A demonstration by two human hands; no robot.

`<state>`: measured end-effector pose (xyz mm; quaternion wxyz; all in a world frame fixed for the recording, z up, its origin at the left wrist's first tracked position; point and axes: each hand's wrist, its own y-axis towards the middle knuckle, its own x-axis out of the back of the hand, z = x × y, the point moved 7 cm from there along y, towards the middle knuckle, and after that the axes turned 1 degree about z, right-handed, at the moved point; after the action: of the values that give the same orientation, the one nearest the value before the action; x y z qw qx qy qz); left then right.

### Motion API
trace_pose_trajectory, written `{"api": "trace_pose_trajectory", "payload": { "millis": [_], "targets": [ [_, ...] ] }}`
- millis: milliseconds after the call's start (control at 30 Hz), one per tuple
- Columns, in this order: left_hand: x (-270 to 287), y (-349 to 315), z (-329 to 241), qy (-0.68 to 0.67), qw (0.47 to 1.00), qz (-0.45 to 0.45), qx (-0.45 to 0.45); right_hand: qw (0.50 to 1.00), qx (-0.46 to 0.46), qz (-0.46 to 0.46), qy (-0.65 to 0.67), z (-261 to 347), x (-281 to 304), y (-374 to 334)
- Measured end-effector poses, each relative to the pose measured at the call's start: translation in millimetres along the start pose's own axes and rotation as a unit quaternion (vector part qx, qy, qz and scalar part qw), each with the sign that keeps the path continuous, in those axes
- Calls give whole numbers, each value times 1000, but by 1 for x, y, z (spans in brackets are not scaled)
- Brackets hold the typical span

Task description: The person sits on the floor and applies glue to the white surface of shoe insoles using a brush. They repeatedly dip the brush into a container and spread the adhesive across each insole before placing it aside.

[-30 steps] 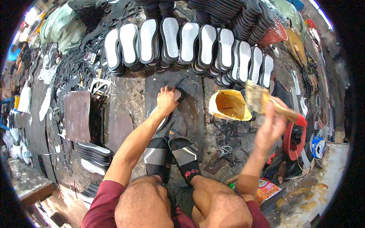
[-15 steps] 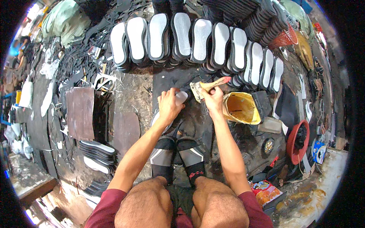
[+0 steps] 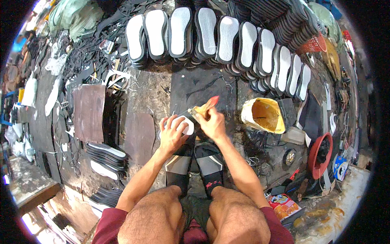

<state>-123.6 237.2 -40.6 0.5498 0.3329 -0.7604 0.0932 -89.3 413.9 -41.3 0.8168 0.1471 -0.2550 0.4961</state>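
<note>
Dark, grimy workshop floor (image 3: 203, 87) is spreading under me, soles in a row (image 3: 211, 34) lying along its far edge. I am pinning a white sole (image 3: 185, 125) flat with my left hand (image 3: 172, 134), steadying it just beyond my feet, while my right hand (image 3: 212, 124) is gripping a brush (image 3: 203, 109) tilted onto it, the yellow glue can (image 3: 264, 116) sitting near for dipping.

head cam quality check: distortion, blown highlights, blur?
Head view: strong fisheye, with a black vignette at the corners and the row of white soles bowing along the top; daylight blows out at the lower left edge; the left hand, right hand and brush are reasonably sharp.
</note>
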Motion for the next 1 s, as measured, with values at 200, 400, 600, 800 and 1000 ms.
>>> {"api": "trace_pose_trajectory", "payload": {
  "millis": [200, 400, 600, 800, 1000],
  "targets": [
    [-1, -4, 8, -33, 999, 22, 13, 956, 207, -125, -166, 13, -13, -11],
    [-1, 15, 12, -80, 996, -31, 13, 921, 201, -271, -196, 13, 43, 2],
    [-29, 47, 37, -149, 976, 11, 155, 888, 15, -419, 190, -3, 168, -45],
    [-53, 64, 35, -59, 958, 192, 205, 777, -327, -456, 285, -105, 222, -110],
    [-34, 82, 55, -159, 935, 242, 205, 688, -308, -519, 404, -109, 198, -123]
  ]
}}
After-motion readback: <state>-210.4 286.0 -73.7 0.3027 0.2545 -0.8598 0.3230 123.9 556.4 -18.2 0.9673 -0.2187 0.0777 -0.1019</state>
